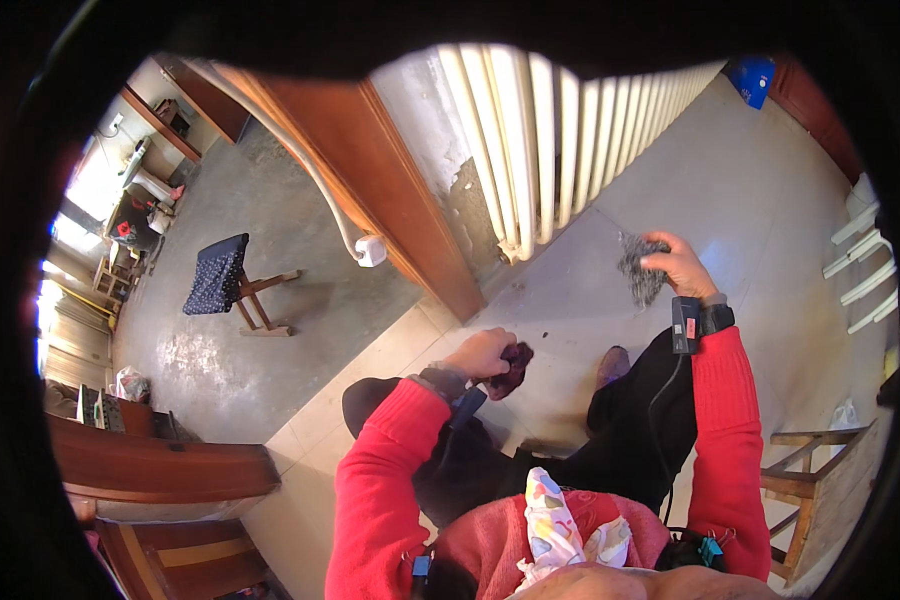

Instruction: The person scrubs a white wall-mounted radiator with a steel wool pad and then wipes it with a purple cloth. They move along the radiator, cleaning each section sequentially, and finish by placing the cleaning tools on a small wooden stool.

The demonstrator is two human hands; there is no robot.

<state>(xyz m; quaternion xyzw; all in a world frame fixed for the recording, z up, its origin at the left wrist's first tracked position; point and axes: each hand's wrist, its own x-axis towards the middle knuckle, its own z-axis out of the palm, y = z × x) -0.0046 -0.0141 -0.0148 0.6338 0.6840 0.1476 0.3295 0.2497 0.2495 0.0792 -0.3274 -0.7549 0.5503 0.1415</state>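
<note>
My right hand (681, 266) grips a grey, fuzzy mesh-like wad (640, 270), held over the tiled floor to the right of the radiator's near end. In my left hand (487, 354) is a crumpled dark maroon cloth-like bundle (514, 373), in front of my left knee. The two held things are well apart. What the grey wad is made of cannot be told. Both wrists carry dark straps with small black devices, and a cable runs down from the right one.
A cream column radiator (532, 150) stands ahead, beside a wooden door frame (420, 210). A white plug (370, 251) hangs at the frame. Left stands a stool with a dark patterned cover (217, 276); at right are a wooden stool (802, 487) and white chair slats (862, 262).
</note>
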